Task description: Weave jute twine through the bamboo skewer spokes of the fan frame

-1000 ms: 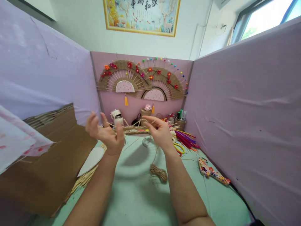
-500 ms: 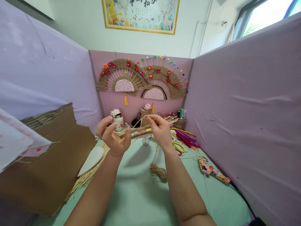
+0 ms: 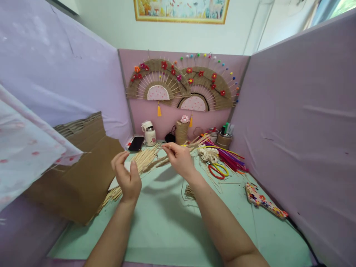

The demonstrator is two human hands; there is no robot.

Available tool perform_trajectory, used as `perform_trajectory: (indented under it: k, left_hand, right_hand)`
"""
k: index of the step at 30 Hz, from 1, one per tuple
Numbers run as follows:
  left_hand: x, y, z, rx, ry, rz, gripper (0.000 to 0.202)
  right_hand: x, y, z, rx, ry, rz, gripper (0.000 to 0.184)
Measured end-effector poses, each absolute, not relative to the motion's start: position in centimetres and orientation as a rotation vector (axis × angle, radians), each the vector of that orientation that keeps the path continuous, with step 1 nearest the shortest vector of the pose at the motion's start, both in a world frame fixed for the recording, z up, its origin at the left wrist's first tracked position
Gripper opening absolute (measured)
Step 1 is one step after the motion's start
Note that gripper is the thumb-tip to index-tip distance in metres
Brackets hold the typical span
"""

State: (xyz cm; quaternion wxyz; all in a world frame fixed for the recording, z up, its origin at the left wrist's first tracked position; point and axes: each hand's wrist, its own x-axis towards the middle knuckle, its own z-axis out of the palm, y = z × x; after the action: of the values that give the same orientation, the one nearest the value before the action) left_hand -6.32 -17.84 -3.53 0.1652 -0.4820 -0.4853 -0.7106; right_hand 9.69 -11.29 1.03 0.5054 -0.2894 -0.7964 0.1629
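My left hand is raised at centre left, thumb and fingers apart, with nothing visible between them. My right hand is closed, thumb and fingertips pinching what looks like a thin strand of jute twine. Behind and below it runs a flat twine-woven piece with thin sticks, its left end close to my left thumb. My right hand hides its middle, so how it is supported cannot be made out. A small hank of jute twine lies on the table, partly behind my right forearm.
Bamboo sticks and cardboard lie at left. A phone, white bottle and twine spool stand behind. To the right are white cord, scissors, pipe cleaners and a flower-patterned glue gun.
My left hand has moved away from the woven piece, down and left relative to it. My right hand still pinches, slightly further left. The view has tilted down and swung left.
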Motion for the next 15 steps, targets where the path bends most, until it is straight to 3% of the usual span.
perform_trajectory:
  k: [3,8,11,15]
  left_hand:
    - [-6.9,-19.6,-3.9,-1.364,-1.381,-1.787,0.037]
    - [-8.4,-20.7,-1.6,-2.085,-1.939,-1.470,0.063]
    - [-9.4,-20.4,-1.0,-2.408,-2.169,-1.375,0.057]
    - [-9.8,-19.4,-1.8,-2.487,-2.225,-1.545,0.046]
  right_hand:
    - [8.1,-11.4,0.2,-0.734,-2.042,0.320,0.024]
    - [6.1,-11.4,-0.8,-0.808,-2.176,0.220,0.026]
    - [5.7,-11.3,-1.2,-0.844,-2.216,0.187,0.027]
    - [5.5,-10.9,-1.4,-0.873,-2.258,0.159,0.027]
